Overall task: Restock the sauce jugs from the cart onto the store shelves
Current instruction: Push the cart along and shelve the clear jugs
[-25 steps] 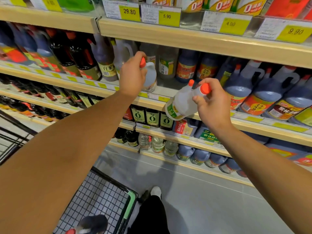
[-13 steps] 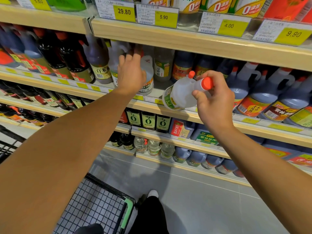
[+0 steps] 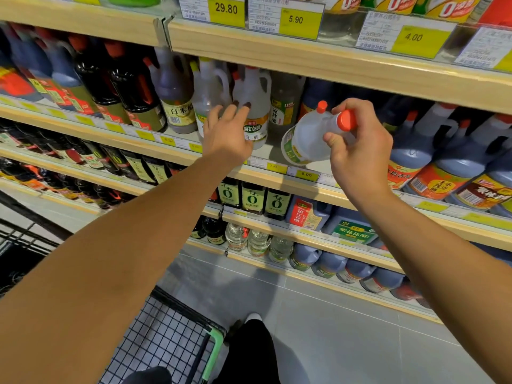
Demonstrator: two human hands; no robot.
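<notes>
White vinegar jug [image 3: 253, 117] was now standing upright on the shelf [image 3: 277, 173]; left hand [image 3: 225, 134] had let go since a second earlier, fingers loosely spread just touching its front. One placed. Second white jug [image 3: 307, 139] was tilted in front of the shelf gap, right hand [image 3: 357, 151] gripping its neck below the orange cap [image 3: 347, 120].
</notes>
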